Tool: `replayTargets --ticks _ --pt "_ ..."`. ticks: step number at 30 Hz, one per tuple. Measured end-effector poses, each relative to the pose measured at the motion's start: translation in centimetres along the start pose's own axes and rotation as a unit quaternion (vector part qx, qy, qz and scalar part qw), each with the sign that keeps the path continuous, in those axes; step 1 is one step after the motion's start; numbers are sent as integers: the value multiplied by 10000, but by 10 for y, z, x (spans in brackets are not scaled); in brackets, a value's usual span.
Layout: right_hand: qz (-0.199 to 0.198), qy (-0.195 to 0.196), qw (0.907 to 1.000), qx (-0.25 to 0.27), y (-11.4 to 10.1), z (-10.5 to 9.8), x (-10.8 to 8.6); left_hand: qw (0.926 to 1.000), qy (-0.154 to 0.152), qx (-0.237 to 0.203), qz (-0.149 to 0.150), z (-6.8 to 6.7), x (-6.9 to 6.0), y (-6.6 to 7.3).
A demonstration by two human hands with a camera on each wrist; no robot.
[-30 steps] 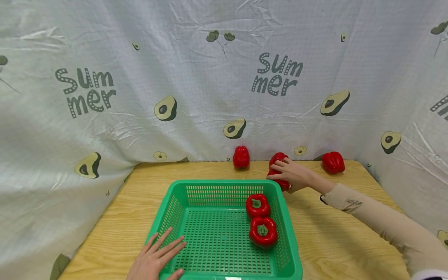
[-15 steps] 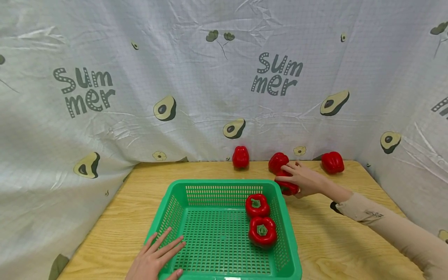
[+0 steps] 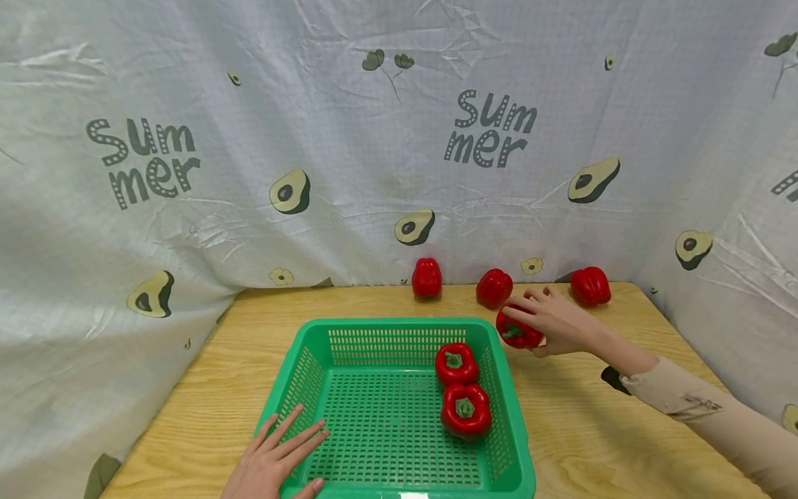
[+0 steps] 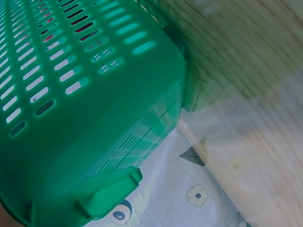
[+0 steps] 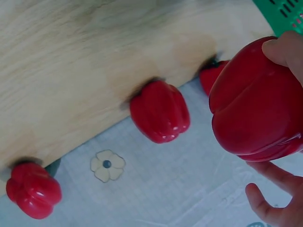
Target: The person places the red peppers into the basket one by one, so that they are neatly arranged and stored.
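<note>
Right of basket (image 3: 399, 323), R hand (image 3: 562, 326) grips red pepper (image 3: 528, 337), now clear of rear pepper (image 3: 494, 288), prob. freed; L hand (image 3: 267, 457) straight-fingered at basket.

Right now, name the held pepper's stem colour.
The stem is green, clearest in the head view.

A red pepper (image 3: 527, 337) tilts — near a green basket (image 3: 399, 324).

Wood-grain table (image 3: 224, 374), pale cloth (image 3: 349, 125) behind, printed avocados (image 3: 289, 191), grey "summer" lettering (image 3: 488, 149)
</note>
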State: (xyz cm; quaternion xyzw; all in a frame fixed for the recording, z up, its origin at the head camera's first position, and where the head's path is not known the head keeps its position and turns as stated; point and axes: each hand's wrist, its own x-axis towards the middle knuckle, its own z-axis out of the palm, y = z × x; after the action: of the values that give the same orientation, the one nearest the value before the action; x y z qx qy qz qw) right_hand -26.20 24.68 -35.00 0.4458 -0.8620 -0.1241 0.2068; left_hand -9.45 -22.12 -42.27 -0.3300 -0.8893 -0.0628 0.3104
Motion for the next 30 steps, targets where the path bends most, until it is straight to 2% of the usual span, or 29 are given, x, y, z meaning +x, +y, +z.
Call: replayTargets --ticks 11,24,30 --pt "68 356 9993 65 -11 -26 -1 9999 -33 -68 -87 -2 0 2" --pt "-268 765 9963 -298 -22 -53 11 9998 -98 -113 -103 -3 1 2" --pt "-395 787 9953 -413 -30 -62 22 9997 -78 -190 -108 -3 1 1"
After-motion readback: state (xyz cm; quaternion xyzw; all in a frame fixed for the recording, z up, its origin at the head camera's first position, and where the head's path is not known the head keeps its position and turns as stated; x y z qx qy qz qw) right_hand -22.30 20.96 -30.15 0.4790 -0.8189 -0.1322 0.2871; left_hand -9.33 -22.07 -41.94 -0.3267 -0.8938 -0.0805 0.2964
